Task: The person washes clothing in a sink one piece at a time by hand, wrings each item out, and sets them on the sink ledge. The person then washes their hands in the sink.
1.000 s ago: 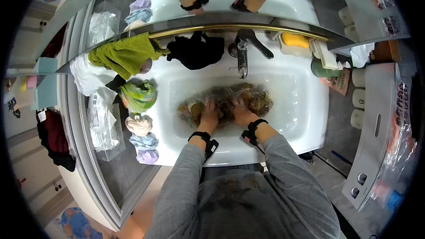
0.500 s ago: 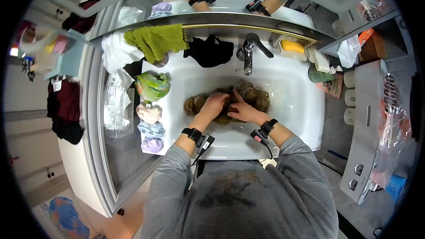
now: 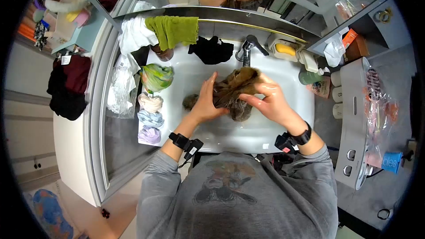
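Brown bundle [image 3: 234, 92] is up over the basin [image 3: 293, 93], just in front of the faucet [image 3: 251, 44]; top edge overlaps the spout from this angle, can't tell if they touch. Looks wet, so treat it as heavy and slippery.

Left hand [image 3: 206, 102]: cupped along the bundle's left side, fingers extended, thumb low. Can't tell how firmly it grips. Right hand [image 3: 275, 102]: looks to be grasping the bundle's right end, thumb in front, fingertips hidden behind.

Tips:
- Get the left palm under the weight; don't hang it all off the right thumb.
- Brown clump [image 3: 190, 102] sits left of your left hand. Can't tell if it's joined; gather it before you pull.
- Squeeze in sections, no hard twisting. Drips belong inside the rim.
- Keep both wrist modules, left [image 3: 193, 148] and right [image 3: 285, 144], clear of wet cloth.
- Mind the black cloth [image 3: 211, 50] behind.
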`<control>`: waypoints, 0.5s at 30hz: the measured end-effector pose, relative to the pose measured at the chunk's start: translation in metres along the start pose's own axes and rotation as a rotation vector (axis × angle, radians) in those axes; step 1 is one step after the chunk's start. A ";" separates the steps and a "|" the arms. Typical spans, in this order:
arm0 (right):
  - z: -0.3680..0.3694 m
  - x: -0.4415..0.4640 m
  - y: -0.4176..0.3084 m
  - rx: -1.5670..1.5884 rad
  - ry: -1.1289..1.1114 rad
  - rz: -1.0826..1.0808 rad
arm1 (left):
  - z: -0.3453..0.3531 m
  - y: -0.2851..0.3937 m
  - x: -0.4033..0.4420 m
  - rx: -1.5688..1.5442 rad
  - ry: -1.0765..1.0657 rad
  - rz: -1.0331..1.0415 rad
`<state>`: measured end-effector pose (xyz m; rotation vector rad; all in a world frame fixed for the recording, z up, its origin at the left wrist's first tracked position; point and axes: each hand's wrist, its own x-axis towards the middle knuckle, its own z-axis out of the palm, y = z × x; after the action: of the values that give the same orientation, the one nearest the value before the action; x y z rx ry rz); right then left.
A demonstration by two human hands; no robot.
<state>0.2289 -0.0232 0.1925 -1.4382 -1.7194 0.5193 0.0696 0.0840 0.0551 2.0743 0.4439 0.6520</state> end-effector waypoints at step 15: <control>-0.089 -0.036 -0.048 0.255 0.593 0.249 | 0.126 -0.046 0.005 -0.467 0.062 -0.439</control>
<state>0.2710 -0.0863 0.2685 -1.4416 -0.9810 0.3737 0.1464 0.0297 -0.0409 1.4569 0.6857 0.4972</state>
